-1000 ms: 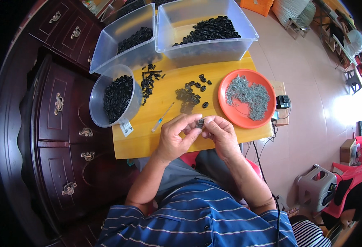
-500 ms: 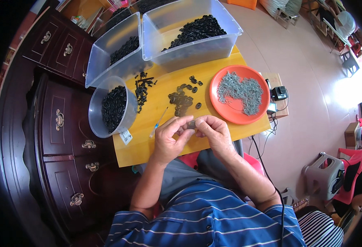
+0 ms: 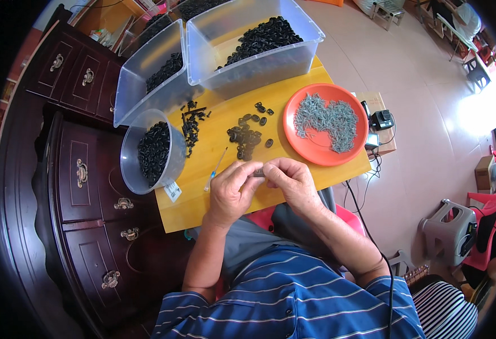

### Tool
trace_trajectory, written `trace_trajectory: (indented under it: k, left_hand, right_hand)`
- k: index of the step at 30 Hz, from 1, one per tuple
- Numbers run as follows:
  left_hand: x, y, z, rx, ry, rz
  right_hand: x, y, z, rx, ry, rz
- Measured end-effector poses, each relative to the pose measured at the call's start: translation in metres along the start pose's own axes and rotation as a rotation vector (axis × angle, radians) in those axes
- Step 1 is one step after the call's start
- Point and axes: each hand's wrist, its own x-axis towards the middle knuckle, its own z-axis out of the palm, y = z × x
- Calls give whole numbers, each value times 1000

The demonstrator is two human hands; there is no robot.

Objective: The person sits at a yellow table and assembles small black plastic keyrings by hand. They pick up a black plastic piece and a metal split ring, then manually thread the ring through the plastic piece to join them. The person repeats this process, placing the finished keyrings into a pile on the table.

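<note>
Close together over the table's near edge, my left hand (image 3: 231, 189) and my right hand (image 3: 291, 179) pinch a small dark part (image 3: 259, 172) between thumbs and forefingers; the fingers cover most of it. Just beyond lies a loose group of small black oval plastic parts (image 3: 245, 140). A screwdriver (image 3: 216, 169) with a clear and blue handle rests left of them. To the right, an orange plate (image 3: 289, 135) holds a heap of small grey screws (image 3: 330, 121). Short black pieces (image 3: 191, 127) are scattered beside a round clear tub (image 3: 178, 161) of black parts.
Two clear plastic bins, one large (image 3: 248, 79) and one narrower (image 3: 132, 93), stand at the table's far side with black parts inside. Dark wooden drawers (image 3: 84, 209) flank the left. A black cable (image 3: 366, 226) hangs by my right arm. A grey stool (image 3: 442, 231) stands on the floor at right.
My fingers have shifted slightly around the small part, which now shows less. The whole view has moved a little; the things on the table look unchanged.
</note>
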Motion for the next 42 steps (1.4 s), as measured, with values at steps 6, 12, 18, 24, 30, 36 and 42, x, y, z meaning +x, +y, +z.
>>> trace_trajectory:
  k: [6, 12, 18, 24, 30, 36, 42]
  left_hand:
    - [-7, 1, 1, 67, 21, 9]
    - [-12, 4, 1, -7, 40, -84]
    - [-25, -6, 0, 7, -14, -224]
    - [-53, -25, -8, 372, 1, -296]
    - [-53, -42, -15, 444, 92, -343]
    - [-11, -40, -3, 532, -4, -320]
    - [17, -57, 16, 549, -114, -337]
  right_hand:
    - [-1, 5, 1, -88, 23, 46]
    - [-1, 4, 5, -103, 37, 62]
    - [1, 6, 6, -420, 120, -174]
    - [-2, -4, 7, -532, -3, -88]
    - [-9, -4, 9, -836, -144, -135]
    - [-8, -5, 8, -890, -131, -166]
    - [-7, -4, 8, -934, -139, -216]
